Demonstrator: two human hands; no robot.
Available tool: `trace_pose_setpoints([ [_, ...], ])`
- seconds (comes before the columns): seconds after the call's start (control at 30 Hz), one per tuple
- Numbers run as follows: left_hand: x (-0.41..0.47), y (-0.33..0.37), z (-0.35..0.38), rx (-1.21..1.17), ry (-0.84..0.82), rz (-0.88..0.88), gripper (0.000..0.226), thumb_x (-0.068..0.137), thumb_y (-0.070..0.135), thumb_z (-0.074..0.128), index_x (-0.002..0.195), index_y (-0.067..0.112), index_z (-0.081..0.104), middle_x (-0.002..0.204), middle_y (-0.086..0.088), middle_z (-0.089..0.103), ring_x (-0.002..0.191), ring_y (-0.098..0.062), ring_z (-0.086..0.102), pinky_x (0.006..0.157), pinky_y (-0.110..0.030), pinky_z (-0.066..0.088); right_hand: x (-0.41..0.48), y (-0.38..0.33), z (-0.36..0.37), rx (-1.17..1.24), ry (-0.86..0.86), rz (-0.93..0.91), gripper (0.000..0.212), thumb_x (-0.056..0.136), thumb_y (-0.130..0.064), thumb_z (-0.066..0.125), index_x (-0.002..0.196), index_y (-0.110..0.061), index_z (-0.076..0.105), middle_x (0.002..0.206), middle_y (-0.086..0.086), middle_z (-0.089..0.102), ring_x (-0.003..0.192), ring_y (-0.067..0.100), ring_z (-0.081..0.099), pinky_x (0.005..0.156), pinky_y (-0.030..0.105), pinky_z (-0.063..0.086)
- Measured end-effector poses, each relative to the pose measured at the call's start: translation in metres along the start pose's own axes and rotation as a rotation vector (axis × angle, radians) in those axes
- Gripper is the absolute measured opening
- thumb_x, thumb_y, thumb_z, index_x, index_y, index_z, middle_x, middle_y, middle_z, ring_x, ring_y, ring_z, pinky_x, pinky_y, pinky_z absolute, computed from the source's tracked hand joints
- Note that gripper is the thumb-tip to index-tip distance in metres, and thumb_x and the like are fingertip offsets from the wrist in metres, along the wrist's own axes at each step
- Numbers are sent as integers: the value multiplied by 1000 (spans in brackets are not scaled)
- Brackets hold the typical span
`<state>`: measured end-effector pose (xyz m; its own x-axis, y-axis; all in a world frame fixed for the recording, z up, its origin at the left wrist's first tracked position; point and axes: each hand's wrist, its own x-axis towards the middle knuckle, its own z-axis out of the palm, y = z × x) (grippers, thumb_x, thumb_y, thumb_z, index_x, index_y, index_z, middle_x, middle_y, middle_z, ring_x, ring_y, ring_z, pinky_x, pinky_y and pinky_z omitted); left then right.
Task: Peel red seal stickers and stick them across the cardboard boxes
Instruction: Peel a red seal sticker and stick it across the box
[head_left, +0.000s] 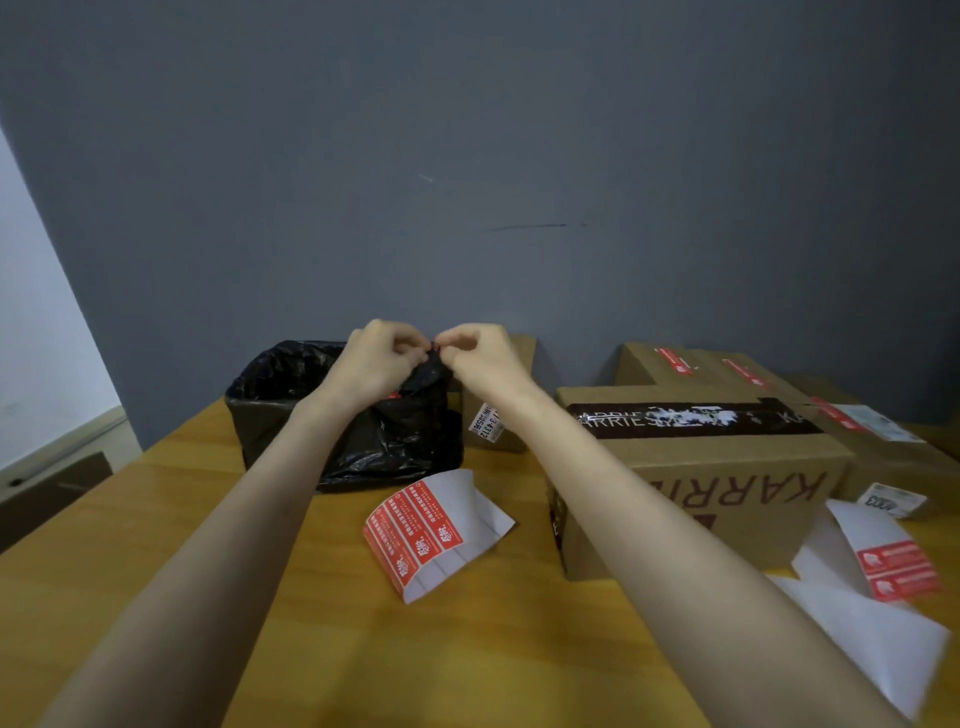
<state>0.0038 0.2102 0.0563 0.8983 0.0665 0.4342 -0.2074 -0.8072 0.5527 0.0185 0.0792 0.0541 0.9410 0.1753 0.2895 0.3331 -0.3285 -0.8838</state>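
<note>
My left hand (375, 358) and my right hand (480, 358) are raised together above the black bin bag (395, 441), fingertips pinched against each other on a small red scrap that is barely visible. A curled backing sheet with red seal stickers (415, 530) lies on the wooden table (156, 519) in front of the bin. A second sheet with red stickers (898, 569) lies at the right. A large cardboard box (727, 467) with dark tape stands right of centre. Behind it a box (691, 364) carries red seals across its top.
A small cardboard box (498, 415) with a white label stands behind the bin, against the grey wall. More boxes (893, 447) sit at the far right, one with a white shipping label. A loose white backing sheet (872, 639) lies at the table's right front.
</note>
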Motion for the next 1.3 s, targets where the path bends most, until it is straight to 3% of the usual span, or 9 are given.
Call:
trace_pose_setpoints([
  [0.2,-18,56,12,-63,-272,186,41,88,34,61,124,13,59,125,-2,61,116,-14,55,98,-25,42,-10,-15,-73,109,114,-32,22,89,1,50,104,-6,65,92,2,60,87,14,55,86,29,48],
  [0.3,-33,90,21,13,-554,232,73,83,48,61,144,18,34,149,3,35,136,-14,33,107,-23,27,-21,-11,-119,-11,123,-8,21,91,-4,52,107,-4,65,79,-5,57,78,7,53,77,15,43],
  [0.4,-45,114,37,75,-667,321,84,79,49,66,147,24,25,153,9,24,142,-10,18,104,-19,19,-39,0,-161,-222,106,65,21,93,-15,55,109,-6,66,93,1,61,82,7,54,58,6,37],
  [0.53,-54,129,60,232,-712,397,89,73,54,70,146,38,22,157,14,5,144,-8,-4,117,-42,0,-64,22,-203,-470,189,228,20,93,-22,53,107,-18,67,122,1,61,114,18,53,90,26,38],
  [0.67,-57,138,73,334,-644,430,81,79,38,70,145,37,23,157,12,5,145,-11,3,115,-49,-6,-88,37,-223,-545,120,324,26,95,-20,50,117,-17,62,130,4,55,112,18,50,85,24,33],
  [0.87,-60,138,81,362,-470,419,78,79,-1,56,143,34,29,153,11,26,141,-14,23,115,-43,5,-103,57,-237,-441,55,256,39,93,-16,55,131,-20,51,133,3,50,106,13,44,86,23,36],
  [1.1,-73,157,102,295,-325,275,69,80,-5,51,140,22,32,155,-2,19,144,-18,10,116,-48,1,-112,97,-267,-124,255,360,27,92,-21,57,118,-21,58,130,4,53,119,24,49,101,37,42],
  [1.2,-83,171,113,-87,-147,346,53,78,-10,47,124,16,47,138,1,39,133,-13,30,113,-25,19,-120,117,-279,-150,320,422,26,90,-13,59,116,-13,61,118,4,56,115,23,51,95,32,44],
  [1.3,-96,191,127,-371,-39,436,36,76,-10,44,99,13,61,114,2,53,106,0,48,90,-4,32,-128,134,-286,-184,358,432,25,89,-3,58,114,-5,61,106,5,54,98,18,50,79,23,43],
])
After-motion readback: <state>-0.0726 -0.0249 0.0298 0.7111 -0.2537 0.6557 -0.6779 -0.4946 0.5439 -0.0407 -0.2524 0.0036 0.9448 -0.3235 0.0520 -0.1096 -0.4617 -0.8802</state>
